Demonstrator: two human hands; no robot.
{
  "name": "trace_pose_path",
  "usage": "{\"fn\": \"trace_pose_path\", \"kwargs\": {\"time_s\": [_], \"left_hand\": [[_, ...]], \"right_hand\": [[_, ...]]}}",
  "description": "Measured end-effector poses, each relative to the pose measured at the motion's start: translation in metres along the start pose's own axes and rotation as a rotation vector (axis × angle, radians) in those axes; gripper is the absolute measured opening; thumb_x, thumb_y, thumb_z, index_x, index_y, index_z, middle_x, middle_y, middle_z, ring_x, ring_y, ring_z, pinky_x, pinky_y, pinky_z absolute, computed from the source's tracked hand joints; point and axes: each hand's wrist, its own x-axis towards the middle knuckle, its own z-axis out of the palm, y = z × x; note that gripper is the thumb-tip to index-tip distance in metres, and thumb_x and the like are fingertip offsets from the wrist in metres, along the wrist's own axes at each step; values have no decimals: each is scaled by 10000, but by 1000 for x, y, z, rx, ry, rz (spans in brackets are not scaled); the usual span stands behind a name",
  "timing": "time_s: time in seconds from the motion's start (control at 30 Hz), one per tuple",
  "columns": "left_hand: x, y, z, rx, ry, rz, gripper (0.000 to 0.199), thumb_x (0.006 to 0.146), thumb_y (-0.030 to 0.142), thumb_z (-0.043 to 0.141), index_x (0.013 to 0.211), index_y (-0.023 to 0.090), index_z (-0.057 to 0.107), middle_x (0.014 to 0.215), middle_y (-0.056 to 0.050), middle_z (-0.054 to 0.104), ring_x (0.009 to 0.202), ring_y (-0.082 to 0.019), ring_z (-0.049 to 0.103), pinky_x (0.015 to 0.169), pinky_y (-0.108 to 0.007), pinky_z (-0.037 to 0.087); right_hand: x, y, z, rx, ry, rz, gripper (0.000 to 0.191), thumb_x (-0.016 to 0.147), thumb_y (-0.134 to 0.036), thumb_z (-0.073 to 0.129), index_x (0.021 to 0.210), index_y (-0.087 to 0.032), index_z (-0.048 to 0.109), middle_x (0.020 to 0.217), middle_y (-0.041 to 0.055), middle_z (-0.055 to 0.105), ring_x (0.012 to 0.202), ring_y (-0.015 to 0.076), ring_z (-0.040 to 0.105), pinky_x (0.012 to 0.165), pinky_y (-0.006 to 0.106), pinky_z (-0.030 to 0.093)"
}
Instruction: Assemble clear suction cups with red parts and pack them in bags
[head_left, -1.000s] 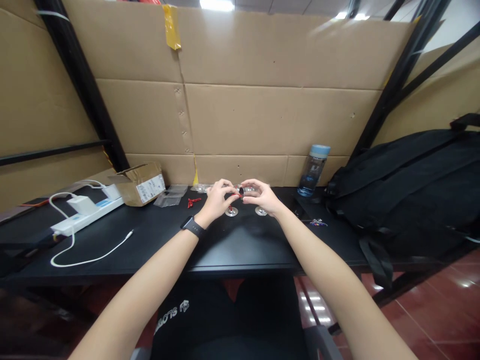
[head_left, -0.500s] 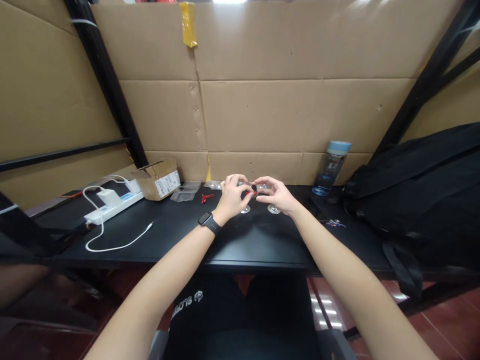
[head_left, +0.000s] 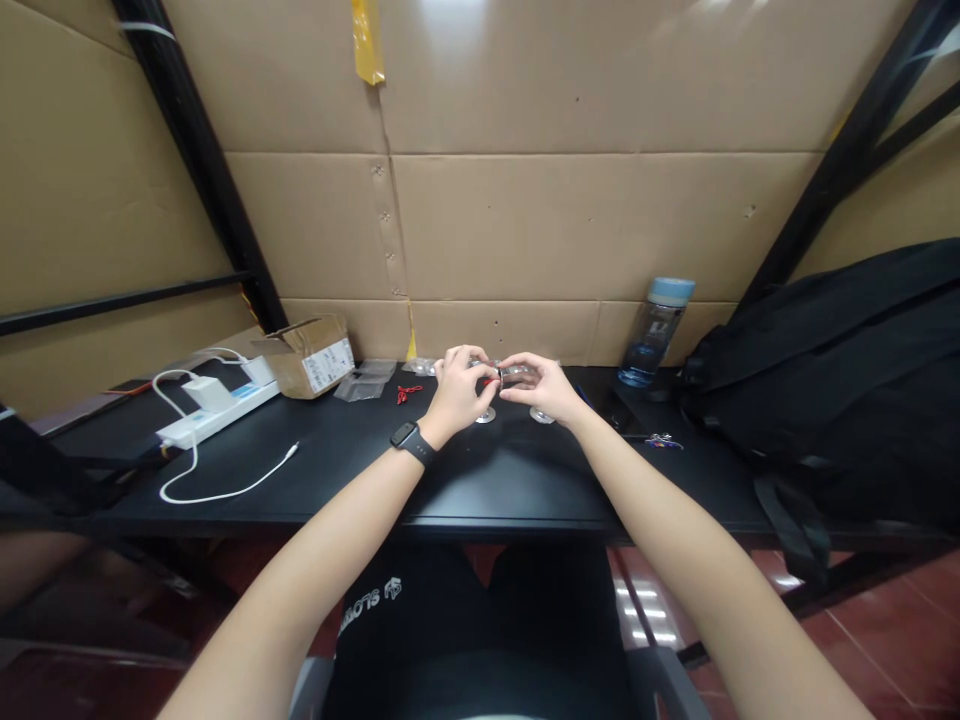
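My left hand (head_left: 463,388), with a dark watch (head_left: 409,437) on its wrist, is closed in a pinch above the black table. Between it and my right hand (head_left: 546,387) sits a small round piece with something red (head_left: 495,380) on it, too small and covered to name. The curved fingers of my right hand close on its other side. Below the hands lie two shiny round pieces, one on the left (head_left: 486,415) and one on the right (head_left: 541,415). More clear, shiny things behind the fingers are mostly hidden. Left of the hands lies a red cord bundle (head_left: 407,394).
Clear plastic bags (head_left: 366,381) and a cardboard box (head_left: 311,357) stand left, beside a white power strip (head_left: 219,415) with a loose cable (head_left: 240,492). At right are a water bottle (head_left: 656,335), a small colourful trinket (head_left: 663,441) and a black backpack (head_left: 832,390).
The view has shifted slightly. Both hands stay together around the small round piece, and my right fingers are a little closer to the left ones.
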Motion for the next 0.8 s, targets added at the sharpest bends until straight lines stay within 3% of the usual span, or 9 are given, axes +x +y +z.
{"fn": "trace_pose_path", "kwargs": {"time_s": [0.8], "left_hand": [[-1,-2,-1,55,-66,25,73,896,246,646,895,232,718,1200,-90,608,1190,-291,499,941,-454,370]], "right_hand": [[0,3,5,-15,-7,19,510,646,-326,918,1084,-206,685,1158,91,717,1001,257,731,876,402,618]]}}
